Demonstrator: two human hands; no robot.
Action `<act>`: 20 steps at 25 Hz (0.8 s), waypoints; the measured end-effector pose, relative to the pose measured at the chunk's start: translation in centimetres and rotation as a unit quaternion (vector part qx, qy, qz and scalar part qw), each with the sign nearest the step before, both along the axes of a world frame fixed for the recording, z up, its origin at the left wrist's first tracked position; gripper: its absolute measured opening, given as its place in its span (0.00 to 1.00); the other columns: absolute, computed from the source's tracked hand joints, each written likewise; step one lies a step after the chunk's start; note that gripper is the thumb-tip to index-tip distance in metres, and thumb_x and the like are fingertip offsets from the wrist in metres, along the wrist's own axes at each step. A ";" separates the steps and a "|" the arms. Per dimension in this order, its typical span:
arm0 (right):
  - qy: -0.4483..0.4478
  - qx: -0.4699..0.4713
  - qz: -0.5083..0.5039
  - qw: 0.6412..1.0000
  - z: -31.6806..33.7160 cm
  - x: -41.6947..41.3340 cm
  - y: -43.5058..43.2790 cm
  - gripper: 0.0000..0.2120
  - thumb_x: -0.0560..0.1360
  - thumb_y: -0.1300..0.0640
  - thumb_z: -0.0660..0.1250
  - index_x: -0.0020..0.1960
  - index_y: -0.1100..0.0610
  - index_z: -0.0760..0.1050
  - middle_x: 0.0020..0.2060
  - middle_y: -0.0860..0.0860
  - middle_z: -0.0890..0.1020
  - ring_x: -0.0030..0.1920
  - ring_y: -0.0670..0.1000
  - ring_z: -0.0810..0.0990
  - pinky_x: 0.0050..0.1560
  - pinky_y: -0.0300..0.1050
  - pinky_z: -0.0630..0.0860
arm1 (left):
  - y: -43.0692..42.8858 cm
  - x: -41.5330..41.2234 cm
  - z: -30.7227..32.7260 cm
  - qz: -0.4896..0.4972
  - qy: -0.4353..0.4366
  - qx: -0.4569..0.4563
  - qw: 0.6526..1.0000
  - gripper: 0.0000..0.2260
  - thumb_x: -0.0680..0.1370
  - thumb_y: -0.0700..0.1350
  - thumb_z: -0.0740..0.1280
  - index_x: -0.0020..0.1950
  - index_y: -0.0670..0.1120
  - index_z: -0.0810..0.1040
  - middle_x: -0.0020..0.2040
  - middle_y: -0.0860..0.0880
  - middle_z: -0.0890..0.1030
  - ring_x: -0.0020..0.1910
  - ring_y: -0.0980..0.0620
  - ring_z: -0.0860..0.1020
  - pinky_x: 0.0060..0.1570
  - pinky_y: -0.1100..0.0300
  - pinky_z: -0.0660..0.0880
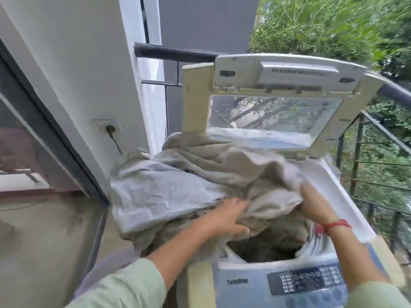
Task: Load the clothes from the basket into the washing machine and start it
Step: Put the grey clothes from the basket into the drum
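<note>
Grey cloth (pixel 178 181) draped over open-lidded washing machine (pixel 347 181).

"TurboDrum" is printed on the washing machine's control panel (pixel 289 283).
</note>
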State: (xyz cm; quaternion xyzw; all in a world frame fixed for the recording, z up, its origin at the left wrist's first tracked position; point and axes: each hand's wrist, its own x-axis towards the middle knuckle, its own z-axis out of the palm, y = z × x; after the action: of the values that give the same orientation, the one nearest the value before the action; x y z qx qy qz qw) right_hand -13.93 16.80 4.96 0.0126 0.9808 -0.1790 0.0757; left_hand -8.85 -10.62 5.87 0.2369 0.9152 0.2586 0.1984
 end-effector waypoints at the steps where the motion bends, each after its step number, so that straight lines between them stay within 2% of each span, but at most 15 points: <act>1: -0.101 0.072 0.024 0.992 -1.8 -0.1 -0.3 0.25 0.71 0.58 0.71 0.67 0.59 0.70 0.64 0.60 0.72 0.67 0.57 0.70 0.66 0.47 0.67 | -1.4 0.4 -0.9 -0.004 -0.001 0.068 0.998 0.30 0.75 0.50 0.67 0.75 0.49 0.60 0.73 0.47 0.63 0.73 0.52 0.57 0.72 0.56 0.56; 2: -0.140 0.081 0.038 0.986 -2.5 -0.1 -1.2 0.28 0.71 0.54 0.72 0.69 0.57 0.68 0.68 0.59 0.68 0.70 0.56 0.66 0.68 0.44 0.63 | -3.3 0.8 -1.1 0.032 0.044 0.139 0.989 0.29 0.75 0.52 0.66 0.74 0.52 0.62 0.73 0.50 0.64 0.73 0.56 0.56 0.72 0.58 0.54; 3: -0.140 0.035 0.039 0.989 -2.2 0.0 -2.6 0.31 0.71 0.52 0.73 0.70 0.55 0.67 0.70 0.58 0.65 0.72 0.55 0.63 0.70 0.43 0.60 | -5.8 1.1 -1.5 0.091 0.102 0.186 0.973 0.29 0.74 0.55 0.66 0.73 0.54 0.63 0.72 0.52 0.66 0.72 0.58 0.57 0.72 0.56 0.56; 4: -0.113 -0.021 0.055 0.992 -1.5 -0.3 -4.2 0.35 0.69 0.51 0.74 0.72 0.53 0.64 0.72 0.57 0.63 0.73 0.54 0.61 0.71 0.43 0.58 | -8.7 1.4 -1.9 0.152 0.150 0.180 0.960 0.31 0.72 0.58 0.66 0.73 0.56 0.60 0.72 0.53 0.64 0.72 0.57 0.57 0.72 0.53 0.58; 5: -0.091 -0.059 0.081 0.991 -0.8 -0.6 -6.2 0.42 0.67 0.49 0.76 0.74 0.51 0.59 0.74 0.56 0.58 0.74 0.53 0.58 0.72 0.45 0.56 | -11.9 1.6 -2.7 0.201 0.165 0.121 0.958 0.38 0.69 0.62 0.67 0.75 0.58 0.54 0.75 0.52 0.59 0.74 0.54 0.54 0.72 0.49 0.57; 6: -0.082 -0.068 0.113 0.988 -0.2 -0.9 -8.3 0.49 0.64 0.47 0.77 0.76 0.48 0.52 0.76 0.54 0.52 0.75 0.53 0.53 0.73 0.48 0.53 | -15.0 1.7 -3.8 0.227 0.136 0.028 0.964 0.48 0.65 0.65 0.70 0.76 0.58 0.45 0.77 0.52 0.50 0.76 0.52 0.48 0.73 0.46 0.53; 8: -0.077 0.024 0.201 0.976 0.5 -1.2 -13.3 0.60 0.61 0.45 0.79 0.76 0.42 0.38 0.76 0.51 0.39 0.76 0.56 0.43 0.74 0.59 0.51 | -19.4 1.9 -7.1 0.250 0.018 -0.138 0.958 0.61 0.58 0.65 0.75 0.73 0.57 0.31 0.76 0.52 0.34 0.75 0.50 0.36 0.73 0.42 0.43; 9: -0.068 0.087 0.241 0.964 0.2 -1.3 -15.8 0.62 0.61 0.46 0.78 0.74 0.41 0.32 0.76 0.51 0.35 0.76 0.58 0.40 0.73 0.65 0.51 | -20.2 2.0 -8.9 0.252 -0.026 -0.174 0.952 0.64 0.57 0.63 0.76 0.72 0.56 0.27 0.75 0.50 0.31 0.75 0.48 0.34 0.73 0.41 0.41; 11: -0.079 0.136 0.284 0.946 -1.7 -1.7 -20.0 0.61 0.65 0.55 0.77 0.73 0.42 0.28 0.75 0.53 0.33 0.75 0.61 0.39 0.71 0.68 0.51 | -20.2 1.7 -12.0 0.269 -0.041 -0.130 0.953 0.67 0.55 0.63 0.77 0.71 0.55 0.26 0.76 0.47 0.32 0.76 0.46 0.38 0.73 0.40 0.45; 13: -0.114 0.114 0.319 0.934 -2.7 -2.3 -22.0 0.60 0.64 0.62 0.75 0.75 0.47 0.31 0.76 0.55 0.40 0.76 0.60 0.46 0.73 0.56 0.54 | -18.5 1.0 -13.4 0.316 -0.019 -0.020 0.948 0.61 0.57 0.64 0.75 0.75 0.57 0.34 0.78 0.46 0.45 0.76 0.45 0.52 0.70 0.43 0.58; 15: -0.129 0.065 0.326 0.934 -2.9 -3.2 -22.0 0.55 0.61 0.64 0.75 0.77 0.52 0.43 0.74 0.57 0.55 0.72 0.58 0.61 0.67 0.44 0.62 | -16.8 0.4 -13.3 0.356 -0.018 0.088 0.930 0.35 0.66 0.62 0.69 0.70 0.59 0.60 0.70 0.46 0.69 0.66 0.44 0.70 0.58 0.51 0.71; 16: -0.116 0.034 0.315 0.941 -2.9 -3.4 -21.5 0.50 0.62 0.64 0.74 0.76 0.54 0.51 0.70 0.57 0.62 0.68 0.58 0.66 0.62 0.40 0.64 | -16.1 0.2 -13.2 0.365 -0.019 0.097 0.926 0.23 0.70 0.59 0.66 0.63 0.57 0.68 0.64 0.45 0.76 0.60 0.43 0.74 0.52 0.54 0.72; 17: -0.092 0.006 0.303 0.949 -3.0 -3.4 -20.8 0.43 0.63 0.64 0.73 0.74 0.55 0.58 0.67 0.56 0.67 0.65 0.57 0.70 0.57 0.38 0.65 | -15.6 0.2 -13.1 0.370 -0.014 0.083 0.925 0.16 0.73 0.55 0.65 0.59 0.53 0.73 0.59 0.44 0.79 0.57 0.42 0.76 0.48 0.56 0.70; 19: -0.030 -0.048 0.275 0.960 -3.5 -2.2 -19.9 0.26 0.65 0.66 0.67 0.61 0.52 0.70 0.56 0.53 0.74 0.56 0.56 0.75 0.47 0.40 0.67 | -15.4 0.7 -12.1 0.378 0.030 0.033 0.925 0.13 0.75 0.50 0.65 0.58 0.49 0.75 0.55 0.42 0.81 0.54 0.40 0.78 0.45 0.56 0.68; 20: -0.006 -0.070 0.259 0.963 -3.9 -1.4 -19.3 0.19 0.64 0.66 0.65 0.51 0.48 0.70 0.49 0.51 0.75 0.49 0.55 0.76 0.43 0.44 0.68 | -15.5 1.1 -11.2 0.384 0.065 0.014 0.921 0.15 0.74 0.51 0.66 0.59 0.49 0.75 0.54 0.43 0.81 0.53 0.40 0.78 0.43 0.56 0.68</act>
State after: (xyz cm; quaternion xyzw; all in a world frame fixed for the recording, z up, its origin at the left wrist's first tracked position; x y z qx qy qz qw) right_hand -15.37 -2.52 1.10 -0.2463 0.9351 -0.2214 0.1261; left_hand -7.76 -26.13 -5.36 -0.1131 0.9432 0.3116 0.0204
